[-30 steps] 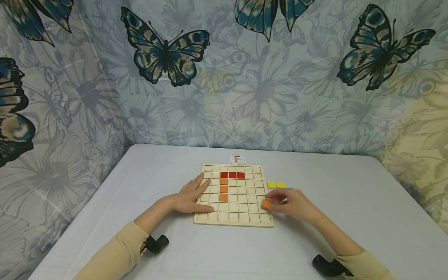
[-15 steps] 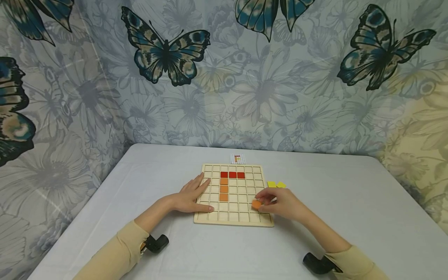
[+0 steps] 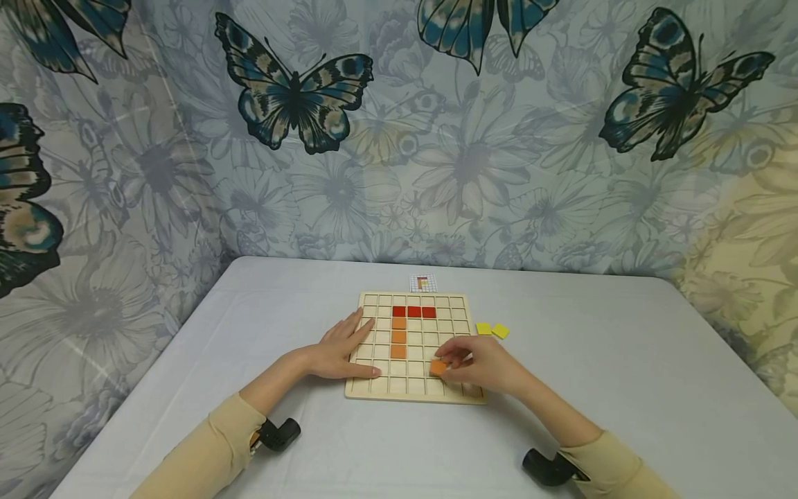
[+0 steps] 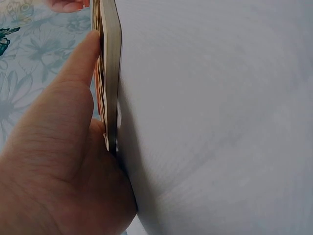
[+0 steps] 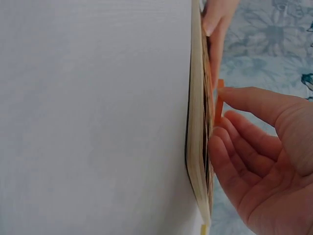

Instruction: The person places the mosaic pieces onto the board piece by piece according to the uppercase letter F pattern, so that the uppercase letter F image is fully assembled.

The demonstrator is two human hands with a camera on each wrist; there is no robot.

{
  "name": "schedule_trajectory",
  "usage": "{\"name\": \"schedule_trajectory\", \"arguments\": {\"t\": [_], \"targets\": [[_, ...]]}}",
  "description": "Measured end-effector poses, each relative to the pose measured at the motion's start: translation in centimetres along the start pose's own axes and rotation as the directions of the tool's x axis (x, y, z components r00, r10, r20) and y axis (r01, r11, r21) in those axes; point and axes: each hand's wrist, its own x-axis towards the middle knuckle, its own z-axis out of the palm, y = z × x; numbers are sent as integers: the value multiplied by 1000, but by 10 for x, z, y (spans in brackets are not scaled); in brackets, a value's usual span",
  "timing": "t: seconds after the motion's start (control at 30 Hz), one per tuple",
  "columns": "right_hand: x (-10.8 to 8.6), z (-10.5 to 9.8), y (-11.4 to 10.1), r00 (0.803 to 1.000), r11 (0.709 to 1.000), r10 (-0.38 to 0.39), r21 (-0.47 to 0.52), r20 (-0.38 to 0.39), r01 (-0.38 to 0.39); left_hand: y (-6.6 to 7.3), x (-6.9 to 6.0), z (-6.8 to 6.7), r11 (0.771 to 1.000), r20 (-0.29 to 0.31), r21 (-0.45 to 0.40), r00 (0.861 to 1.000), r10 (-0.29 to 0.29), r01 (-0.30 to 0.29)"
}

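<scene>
A wooden grid board point(image 3: 414, 389) lies on the table, with three red tiles point(image 3: 414, 312) in a row and three orange tiles point(image 3: 398, 337) in a column under the leftmost red one. My left hand point(image 3: 339, 350) rests on the board's left side, fingers spread, thumb along the lower left squares. In my right hand point(image 3: 483, 364), thumb and fingers pinch another orange tile point(image 3: 438, 368) over the lower right part of the board. The right wrist view shows this pinched tile point(image 5: 219, 100) standing slightly off the board's surface.
Two yellow tiles point(image 3: 492, 330) lie on the white table point(image 3: 623, 360) just right of the board. A small printed card point(image 3: 423, 283) with a coloured grid pattern sits behind the board's far edge. A butterfly-patterned backdrop point(image 3: 399, 173) rises behind the table.
My right hand has moved left with the orange tile, from the board's right edge to over its lower right squares. The left hand has stayed in place.
</scene>
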Motion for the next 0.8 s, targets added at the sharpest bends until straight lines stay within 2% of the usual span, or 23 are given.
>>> {"name": "schedule_trajectory", "arguments": {"t": [0.47, 0.63, 0.8], "targets": [[18, 17, -12, 999, 999, -47, 12, 23, 47, -2, 0, 1, 1000, -11, -3, 1000, 21, -21], [25, 22, -18, 998, 999, -43, 5, 42, 42, -2, 1, 1, 1000, -16, -11, 1000, 17, -17], [29, 26, -23, 996, 997, -79, -19, 48, 80, -2, 1, 2, 1000, -7, -7, 1000, 2, -2]]}}
